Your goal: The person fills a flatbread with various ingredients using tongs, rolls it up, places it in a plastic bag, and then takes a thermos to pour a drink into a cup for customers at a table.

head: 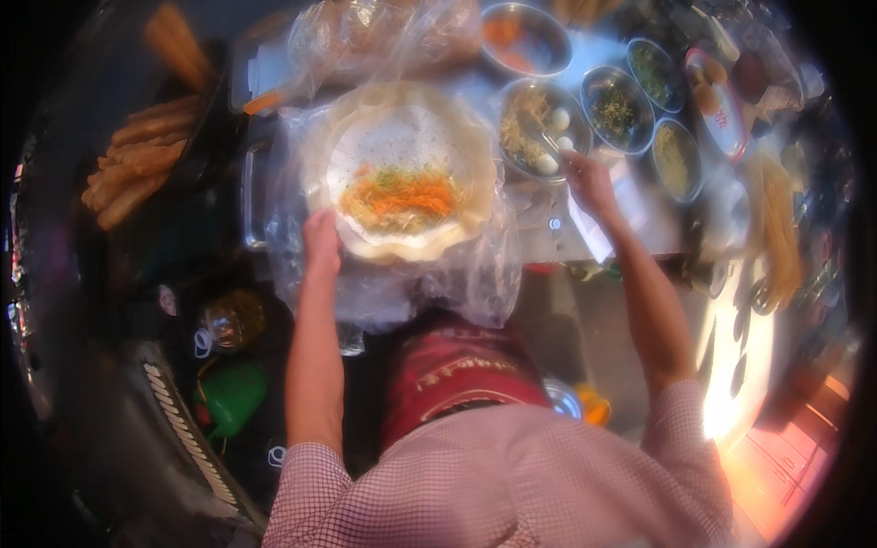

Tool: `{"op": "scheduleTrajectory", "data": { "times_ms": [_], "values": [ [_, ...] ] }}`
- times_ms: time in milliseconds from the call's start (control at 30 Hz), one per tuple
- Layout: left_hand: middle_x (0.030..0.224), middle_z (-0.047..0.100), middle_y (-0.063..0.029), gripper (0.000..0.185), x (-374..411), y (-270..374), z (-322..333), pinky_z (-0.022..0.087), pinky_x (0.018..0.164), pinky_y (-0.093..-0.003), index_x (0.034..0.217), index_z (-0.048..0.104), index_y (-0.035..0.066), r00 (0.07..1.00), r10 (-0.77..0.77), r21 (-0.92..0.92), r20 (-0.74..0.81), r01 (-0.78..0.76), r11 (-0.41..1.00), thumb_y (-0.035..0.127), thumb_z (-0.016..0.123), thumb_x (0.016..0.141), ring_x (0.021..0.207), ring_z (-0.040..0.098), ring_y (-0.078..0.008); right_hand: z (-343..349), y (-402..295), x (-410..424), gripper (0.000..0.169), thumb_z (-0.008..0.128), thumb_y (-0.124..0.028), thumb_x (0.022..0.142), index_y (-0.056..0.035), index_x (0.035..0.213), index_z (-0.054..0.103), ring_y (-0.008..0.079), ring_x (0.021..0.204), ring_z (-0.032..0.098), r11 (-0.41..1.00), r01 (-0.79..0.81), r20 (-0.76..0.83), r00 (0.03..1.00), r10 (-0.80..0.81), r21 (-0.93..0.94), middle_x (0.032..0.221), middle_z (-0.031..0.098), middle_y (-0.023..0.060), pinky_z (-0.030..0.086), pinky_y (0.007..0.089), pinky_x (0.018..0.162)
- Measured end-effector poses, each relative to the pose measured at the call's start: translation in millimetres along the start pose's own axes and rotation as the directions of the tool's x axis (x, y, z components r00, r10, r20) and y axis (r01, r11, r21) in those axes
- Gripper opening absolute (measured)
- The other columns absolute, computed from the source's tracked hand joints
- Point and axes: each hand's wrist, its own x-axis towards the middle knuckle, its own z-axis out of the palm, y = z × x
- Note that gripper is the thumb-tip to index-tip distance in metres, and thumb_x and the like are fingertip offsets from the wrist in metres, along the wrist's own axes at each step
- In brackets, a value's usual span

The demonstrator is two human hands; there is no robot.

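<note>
A thin round flatbread [404,140] with a wavy edge lies on a clear plastic sheet [473,281] in front of me. Shredded orange and pale green vegetables [404,198] are heaped across its lower half. At the left rim, my left hand [322,240] is closed on the edge; whether it pinches plastic alone or flatbread too is unclear. My right hand [586,179] grips metal tongs [550,142], their tips inside a steel bowl [510,161] at the right. That bowl holds pale shreds [524,123] and several peeled eggs [560,119].
More steel bowls stand at the right: orange shreds [507,34], chopped greens [616,109], pale strips [671,157]. An oval dish [719,113] carries brown eggs. Fried dough sticks [140,154] are stacked at the left. A plastic bag [384,41] sits behind the flatbread.
</note>
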Motion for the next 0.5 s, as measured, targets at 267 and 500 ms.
{"op": "scheduleTrajectory", "data": {
  "times_ms": [267, 500],
  "values": [
    [0.077, 0.058, 0.0024, 0.013, -23.5, 18.6, 18.4, 0.035, 0.050, -0.0250, 0.104, 0.067, 0.005, 0.997, -0.002, -0.110, -0.071, -0.006, 0.994, 0.014, 0.058, 0.101, 0.059, 0.047, -0.0055, -26.3, -64.4, -32.9, 0.037, 0.062, -0.008, 0.102, -0.0003, 0.139, 0.064, 0.0059, 0.070, 0.050, 0.834, -0.212, 0.176, 0.974, 0.140, 0.509, 0.082, 0.062, -0.0012, 0.044, 0.0255, 0.061],
    [0.076, 0.058, 0.0003, 0.015, -27.2, 27.8, 26.6, 0.038, 0.058, -0.0301, 0.090, 0.066, 0.001, 0.992, 0.088, 0.091, -0.095, -0.079, 0.993, 0.012, 0.060, 0.099, 0.065, 0.048, -0.0085, 73.0, -131.5, -54.0, 0.030, 0.065, -0.007, 0.098, -0.0045, 0.127, 0.070, 0.0343, 0.086, 0.070, 0.882, 0.368, 0.094, 0.907, -0.410, 0.295, 0.104, 0.073, 0.0210, 0.054, 0.0417, 0.077]
  ]
}}
